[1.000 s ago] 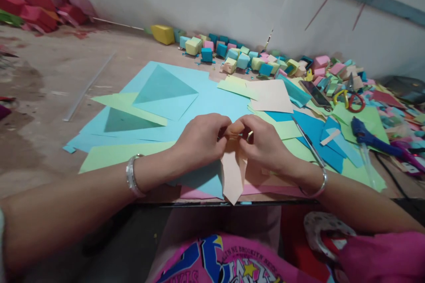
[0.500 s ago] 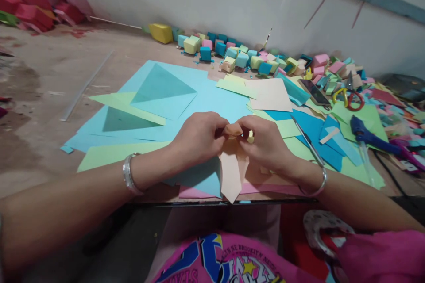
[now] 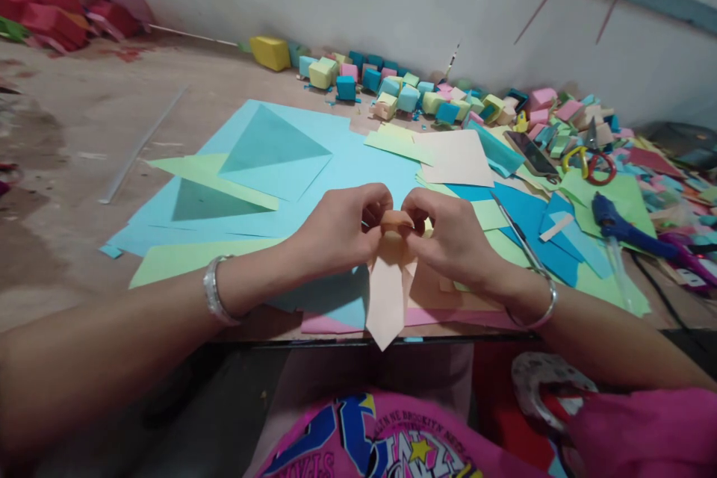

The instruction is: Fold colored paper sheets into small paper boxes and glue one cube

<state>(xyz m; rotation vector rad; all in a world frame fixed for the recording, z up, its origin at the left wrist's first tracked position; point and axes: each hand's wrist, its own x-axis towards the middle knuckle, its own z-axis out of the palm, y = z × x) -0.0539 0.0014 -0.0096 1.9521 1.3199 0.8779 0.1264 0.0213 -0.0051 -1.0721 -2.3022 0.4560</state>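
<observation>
A person in a pink T-shirt [image 3: 414, 439] works at a paper-strewn table [image 3: 67, 119], both hands on a peach paper piece [image 3: 385, 291] at the near edge. "BROOKLYN" is legible in the arched print on the shirt; larger letters beside a yellow star are partly cut off or creased.

The fingers of the left hand [image 3: 350, 228] and the right hand [image 3: 451, 231] are closed in narrow pinches on opposite sides of the piece's curled upper end. Its long axis runs nearly straight toward the wearer, leaning slightly left at the bottom, where a pointed tip reaches past the table's edge in this view. Each wrist wears a silver bracelet [image 3: 211, 290].

Beyond the hands lie light-blue sheets [image 3: 370, 157], and a row of small paper boxes [image 3: 408, 98] lines the wall. At right, a pen [image 3: 518, 230] slants across dark-blue paper [image 3: 476, 196], near a blue-and-purple glue gun [image 3: 632, 228] whose white marking is too blurred to read. Farther back are scissors [image 3: 585, 163] with yellow and red handles, just beside a dark phone [image 3: 529, 153]. A clear rod [image 3: 143, 146] lies at left.
</observation>
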